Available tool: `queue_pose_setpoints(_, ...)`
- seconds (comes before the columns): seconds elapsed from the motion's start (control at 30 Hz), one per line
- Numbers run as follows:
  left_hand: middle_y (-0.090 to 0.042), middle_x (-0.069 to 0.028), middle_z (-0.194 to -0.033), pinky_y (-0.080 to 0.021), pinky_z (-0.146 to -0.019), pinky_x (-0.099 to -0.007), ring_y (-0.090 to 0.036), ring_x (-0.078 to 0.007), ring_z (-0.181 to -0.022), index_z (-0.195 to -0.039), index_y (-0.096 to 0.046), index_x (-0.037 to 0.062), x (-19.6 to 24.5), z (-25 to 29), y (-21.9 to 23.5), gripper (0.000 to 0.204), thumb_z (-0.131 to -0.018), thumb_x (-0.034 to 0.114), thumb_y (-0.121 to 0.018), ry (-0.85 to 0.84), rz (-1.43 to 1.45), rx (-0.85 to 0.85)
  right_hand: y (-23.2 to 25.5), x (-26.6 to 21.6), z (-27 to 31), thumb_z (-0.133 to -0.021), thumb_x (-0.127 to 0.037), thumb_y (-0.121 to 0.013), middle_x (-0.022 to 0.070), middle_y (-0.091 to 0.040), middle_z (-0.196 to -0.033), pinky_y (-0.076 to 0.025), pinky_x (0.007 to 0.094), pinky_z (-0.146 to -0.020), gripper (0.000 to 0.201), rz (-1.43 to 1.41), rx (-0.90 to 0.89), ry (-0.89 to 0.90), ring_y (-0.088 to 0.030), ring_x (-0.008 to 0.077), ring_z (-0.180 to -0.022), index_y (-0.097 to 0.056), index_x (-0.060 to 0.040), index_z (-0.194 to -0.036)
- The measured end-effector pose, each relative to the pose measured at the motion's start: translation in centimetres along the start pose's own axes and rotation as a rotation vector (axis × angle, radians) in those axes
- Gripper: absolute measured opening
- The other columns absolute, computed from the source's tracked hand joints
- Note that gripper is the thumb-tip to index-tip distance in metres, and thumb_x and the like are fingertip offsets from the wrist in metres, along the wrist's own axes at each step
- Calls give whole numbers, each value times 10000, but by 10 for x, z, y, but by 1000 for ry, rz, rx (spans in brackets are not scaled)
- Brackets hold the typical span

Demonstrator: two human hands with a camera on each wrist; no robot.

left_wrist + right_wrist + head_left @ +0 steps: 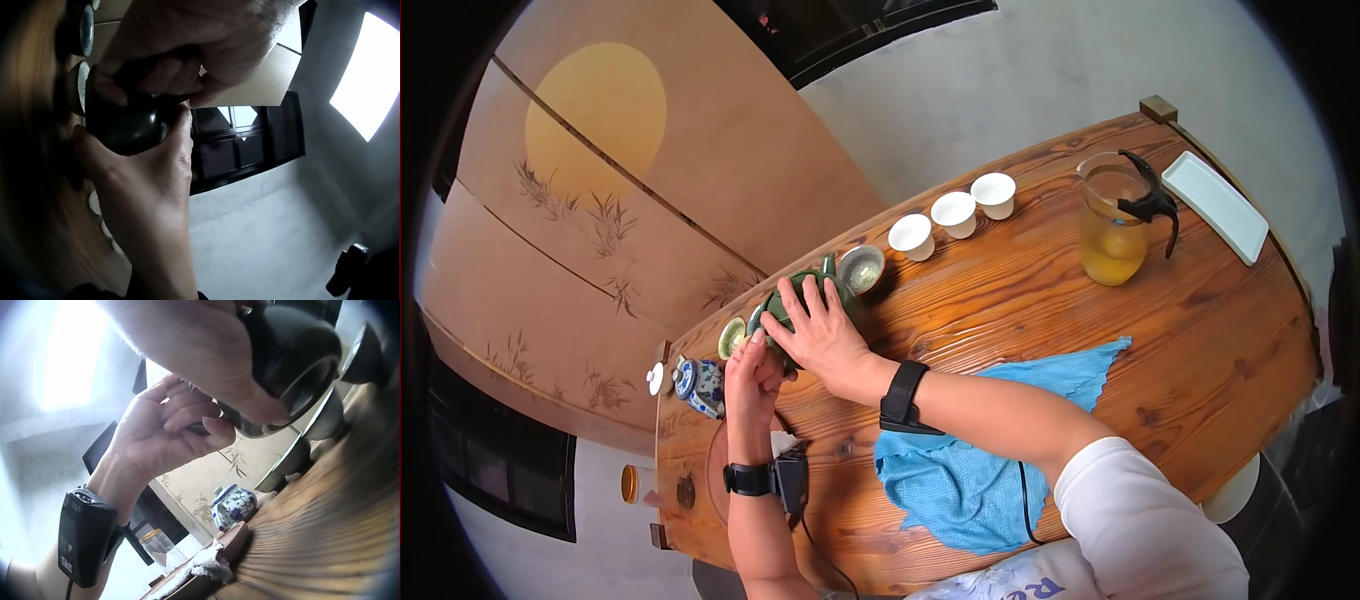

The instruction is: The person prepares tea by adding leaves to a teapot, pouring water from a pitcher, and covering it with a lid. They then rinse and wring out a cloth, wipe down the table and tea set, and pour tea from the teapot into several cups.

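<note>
A dark green teapot (850,296) is held between both hands, above the far edge of the wooden table. The right hand (825,345) lies spread across its body in the head view; in the right wrist view its thumb presses the teapot (300,344) near the base. At the other side, the left hand (752,385) has its fingers curled round what looks like the handle, mostly hidden by the hand. The left wrist view shows the teapot (134,131) between the two hands. A grey bowl (861,268) stands close beside it.
Three white cups (953,213) line the far edge. A glass pitcher (1113,240) of yellow liquid and a white tray (1215,207) stand right. A blue cloth (960,490) lies near the front. Left are a green bowl (731,338), a blue-and-white pot (700,386) and a round tray (716,470).
</note>
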State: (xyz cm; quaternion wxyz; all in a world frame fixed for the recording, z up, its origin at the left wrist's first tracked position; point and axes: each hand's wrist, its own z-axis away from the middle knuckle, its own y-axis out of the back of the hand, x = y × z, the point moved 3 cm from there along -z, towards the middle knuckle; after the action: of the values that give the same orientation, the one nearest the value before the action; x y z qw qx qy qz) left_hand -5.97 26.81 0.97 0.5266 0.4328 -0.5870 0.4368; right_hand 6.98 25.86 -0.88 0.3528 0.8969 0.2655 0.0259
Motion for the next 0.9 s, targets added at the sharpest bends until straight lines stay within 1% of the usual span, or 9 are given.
queue_pose_setpoints(0.07,-237,73,-468,-345,-441,-258,-230,-51,-394,-662,-369,145,-1,-3,-6,263,-899,241,-432,14,-2,-7,1,4,1,-666,-282,-639,241,-321,-1273,-278,557,-927,610,40,7,7,-334,421,-1122,-431,-110,-1213)
queue_pose_setpoints(0.1,-237,73,-468,-345,-441,-258,-230,-51,-394,-662,-369,145,-1,-4,-10,263,-899,241,-432,15,-4,-16,1,6,3,-666,-282,-639,241,-321,-1273,-278,557,-927,610,45,9,0,-334,421,-1122,-431,-110,-1213)
queue_pose_setpoints(0.17,-255,74,-461,-268,-386,-202,-246,-50,-395,-599,-353,155,-2,-2,-15,321,-891,217,-473,5,71,35,7,8,5,-708,-190,-591,238,-299,-1286,-293,535,-937,553,0,-58,-2,-330,417,-1124,-428,-117,-1231)
queue_pose_setpoints(0.3,-248,73,-461,-271,-389,-208,-244,-49,-395,-599,-349,155,-4,-2,-13,325,-891,220,-473,-20,85,10,9,9,4,-706,-200,-595,236,-294,-1291,-280,552,-933,554,12,-43,25,-320,416,-1136,-434,-124,-1230)
queue_pose_setpoints(0.4,-244,73,-462,-301,-405,-217,-241,-49,-395,-599,-354,150,-4,0,-17,324,-893,226,-467,-32,98,22,6,11,4,-697,-196,-605,227,-293,-1287,-284,573,-918,548,-7,25,36,-317,399,-1148,-442,-130,-1216)
queue_pose_setpoints(0.53,-244,71,-467,-355,-439,-234,-242,-51,-395,-627,-376,137,-2,2,-25,296,-899,226,-453,-62,82,15,14,21,6,-689,-182,-616,213,-293,-1281,-295,590,-899,539,-44,20,66,-317,382,-1157,-449,-139,-1199)
queue_pose_setpoints(0.6,-245,70,-469,-368,-449,-238,-245,-51,-396,-639,-384,133,-1,2,-30,285,-900,226,-448,-75,80,0,18,27,8,-683,-162,-620,206,-293,-1275,-310,593,-886,541,-54,86,85,-320,375,-1157,-447,-144,-1195)
queue_pose_setpoints(0.8,-256,66,-472,-381,-462,-248,-260,-53,-402,-655,-385,124,2,-8,-52,275,-904,228,-440,-77,89,-79,29,46,13,-688,-164,-621,203,-295,-1279,-316,571,-895,545,-27,73,63,-323,373,-1159,-440,-152,-1201)
queue_pose_setpoints(0.9,-238,64,-469,-390,-453,-252,-245,-55,-404,-665,-344,142,1,-16,-63,263,-901,219,-429,-72,63,-112,36,56,15,-694,-158,-616,213,-290,-1288,-316,564,-899,549,-8,49,45,-326,375,-1159,-433,-148,-1211)
